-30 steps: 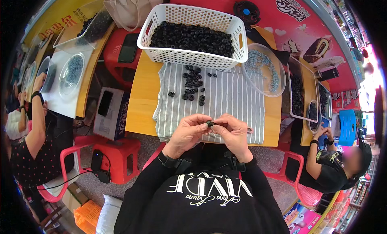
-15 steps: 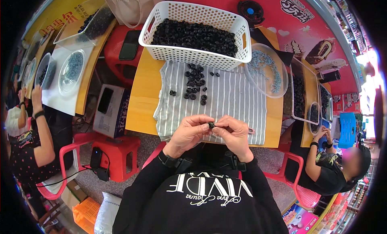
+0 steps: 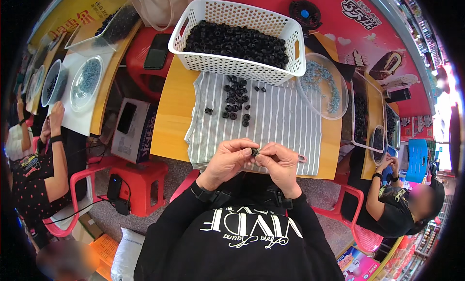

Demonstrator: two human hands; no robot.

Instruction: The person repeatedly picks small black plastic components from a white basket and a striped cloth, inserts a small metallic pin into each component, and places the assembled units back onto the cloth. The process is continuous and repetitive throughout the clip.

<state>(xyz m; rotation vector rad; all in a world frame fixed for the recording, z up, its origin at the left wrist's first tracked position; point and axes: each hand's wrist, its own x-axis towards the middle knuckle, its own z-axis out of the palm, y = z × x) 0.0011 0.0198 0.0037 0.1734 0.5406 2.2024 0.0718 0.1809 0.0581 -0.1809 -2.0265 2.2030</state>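
Near the front edge of the striped grey cloth (image 3: 286, 123), both of my hands meet over one small black ring-shaped part (image 3: 255, 151). My left hand (image 3: 225, 164) pinches it between thumb and fingers. Against its right side press the closed fingertips of my right hand (image 3: 281, 168); whatever they pinch is hidden. A loose cluster of several similar black parts (image 3: 236, 93) lies farther back on the cloth. Behind it, a white perforated basket (image 3: 232, 68) is heaped with black parts. A small pink-handled tool (image 3: 302, 158) lies by my right hand.
A clear round tray (image 3: 310, 104) of small bluish pieces sits at the table's right. At the back stands a black fan (image 3: 304, 14). Co-workers sit at tables on both sides. A red stool (image 3: 140, 184) and a boxed carton (image 3: 133, 131) stand to the left.
My hands keep nearly the same pinch on the black part, with only slight finger movement. At left, a co-worker's arm has lowered, and another head has come in at lower left.
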